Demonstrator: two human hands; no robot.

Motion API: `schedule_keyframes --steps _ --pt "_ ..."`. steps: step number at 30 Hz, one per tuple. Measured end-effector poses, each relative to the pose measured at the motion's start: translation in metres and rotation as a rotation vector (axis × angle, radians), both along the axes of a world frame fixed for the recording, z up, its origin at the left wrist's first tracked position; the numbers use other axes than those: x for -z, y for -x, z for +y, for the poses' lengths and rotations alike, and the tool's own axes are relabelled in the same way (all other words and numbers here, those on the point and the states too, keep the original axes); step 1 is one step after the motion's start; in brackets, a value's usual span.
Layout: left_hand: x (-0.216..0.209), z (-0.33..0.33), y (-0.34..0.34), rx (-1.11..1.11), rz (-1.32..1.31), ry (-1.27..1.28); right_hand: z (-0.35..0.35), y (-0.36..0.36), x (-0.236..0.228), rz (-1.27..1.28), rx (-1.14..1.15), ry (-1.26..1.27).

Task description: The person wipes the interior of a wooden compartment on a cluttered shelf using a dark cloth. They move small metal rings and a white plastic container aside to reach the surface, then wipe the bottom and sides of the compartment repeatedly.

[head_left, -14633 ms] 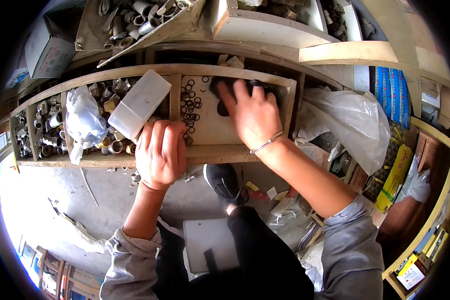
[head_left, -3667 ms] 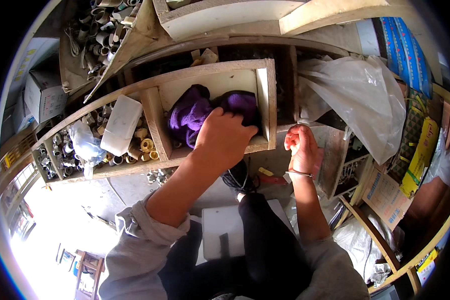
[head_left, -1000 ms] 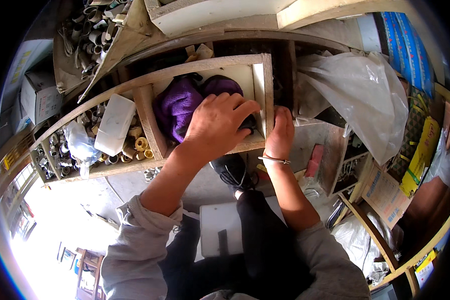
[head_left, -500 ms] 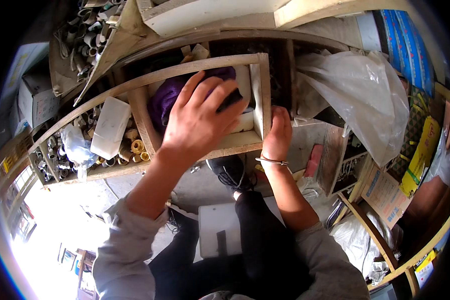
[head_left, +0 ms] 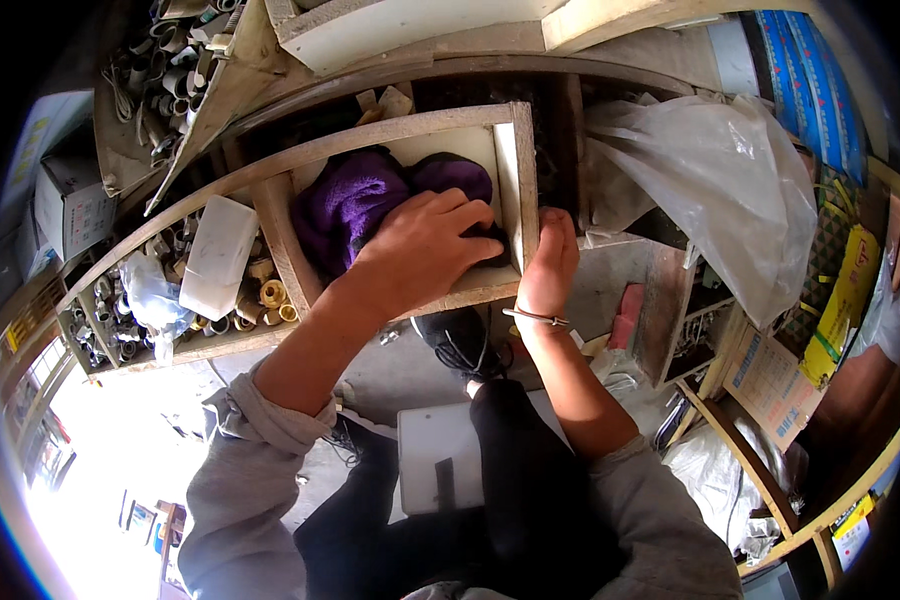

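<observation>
A shallow wooden drawer (head_left: 526, 180) with compartments stretches across in front of me. Purple cloth (head_left: 355, 195) lies bunched in its right compartment. Over the cloth's near right side, my left hand (head_left: 430, 240) reaches in with bent fingers. Something dark shows by its thumb and fingertips, mostly hidden, so its kind cannot be told. My right hand (head_left: 552, 255), with a thin bracelet at the wrist, grips the drawer's right end. In the left compartment are brass fittings (head_left: 273, 293), a translucent white plastic box (head_left: 219, 258) and a clear plastic bag (head_left: 150, 290).
Large plastic sheeting (head_left: 715, 190) hangs at the right. A sloping tray of pipe fittings (head_left: 175, 80) stands at the upper left, with a cardboard box (head_left: 75, 205) beside it. My shoe (head_left: 460, 345) and a white box (head_left: 420, 460) are below the drawer.
My left hand has moved down and nearer, uncovering more purple cloth. The dark object seen in its fingers is now mostly hidden. My right hand stays at the drawer's end.
</observation>
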State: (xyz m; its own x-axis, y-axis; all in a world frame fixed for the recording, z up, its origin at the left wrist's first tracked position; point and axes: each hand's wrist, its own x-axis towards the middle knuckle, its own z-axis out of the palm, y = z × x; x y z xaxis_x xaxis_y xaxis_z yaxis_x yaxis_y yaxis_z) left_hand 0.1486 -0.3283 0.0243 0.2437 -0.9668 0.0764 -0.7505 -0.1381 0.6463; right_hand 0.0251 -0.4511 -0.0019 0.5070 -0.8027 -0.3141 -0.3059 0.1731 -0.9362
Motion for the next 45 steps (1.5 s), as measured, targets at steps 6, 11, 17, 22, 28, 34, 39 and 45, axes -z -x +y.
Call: schedule_keyframes --steps 6,11,17,22,28,34,39,45 --pt "-0.008 -0.01 0.002 0.055 -0.088 -0.167 0.001 -0.002 -0.002 0.006 -0.006 -0.021" --pt "-0.014 0.008 -0.019 0.119 -0.146 -0.158 -0.002 -0.001 -0.004 0.017 -0.064 0.011" --pt "-0.009 0.017 -0.022 0.15 -0.152 -0.114 0.002 -0.002 -0.005 0.02 -0.042 0.016" --pt "0.001 -0.007 0.004 0.038 -0.202 -0.051 0.002 0.001 0.007 0.021 -0.019 0.059" --pt "0.001 -0.007 -0.001 -0.429 -0.373 0.002 -0.002 0.002 0.001 -0.002 -0.05 -0.027" --pt "-0.016 0.005 0.017 -0.588 -0.457 -0.232 -0.002 0.0 -0.008 0.034 -0.037 0.024" --pt "-0.006 -0.014 0.018 -0.686 -0.567 -0.55 0.005 -0.002 -0.002 0.039 -0.049 0.031" --pt "0.002 -0.035 0.014 -0.495 -0.288 -0.115 0.003 -0.004 -0.004 0.012 -0.06 0.028"
